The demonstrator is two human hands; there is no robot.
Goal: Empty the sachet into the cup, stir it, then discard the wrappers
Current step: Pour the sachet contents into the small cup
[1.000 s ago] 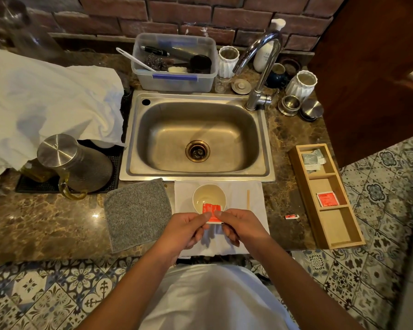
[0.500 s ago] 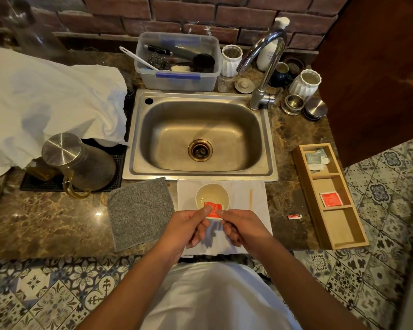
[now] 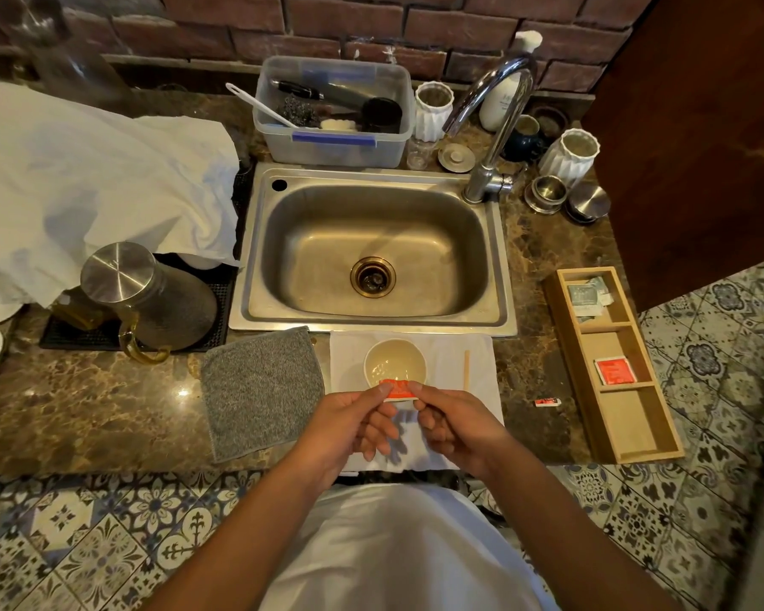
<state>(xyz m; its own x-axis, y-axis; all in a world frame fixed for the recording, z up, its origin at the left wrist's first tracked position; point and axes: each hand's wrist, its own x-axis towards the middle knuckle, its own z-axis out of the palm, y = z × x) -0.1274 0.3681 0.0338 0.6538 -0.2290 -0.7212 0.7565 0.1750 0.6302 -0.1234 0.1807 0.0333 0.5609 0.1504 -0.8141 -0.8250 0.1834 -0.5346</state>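
Observation:
A small red sachet (image 3: pixel 398 388) is tipped over the near rim of a cream cup (image 3: pixel 395 361) that stands on a white napkin (image 3: pixel 446 359). My left hand (image 3: pixel 353 423) pinches the sachet's left edge and my right hand (image 3: pixel 453 423) pinches its right edge. The cup holds a little clear liquid. A wooden stir stick (image 3: pixel 466 370) lies on the napkin to the cup's right. A torn red strip (image 3: pixel 548 402) lies on the counter further right.
A wooden tray (image 3: pixel 662 438) at the right holds a red sachet (image 3: pixel 615 371) and grey sachets (image 3: pixel 585 295). A steel sink (image 3: pixel 256 258) lies behind the cup, a grey cloth (image 3: pixel 261 390) and a steel jug (image 3: pixel 146 297) to the left.
The sachet has been tilted further over the cup's rim, so less of its red face shows. Both hands keep their pinch and stay in place.

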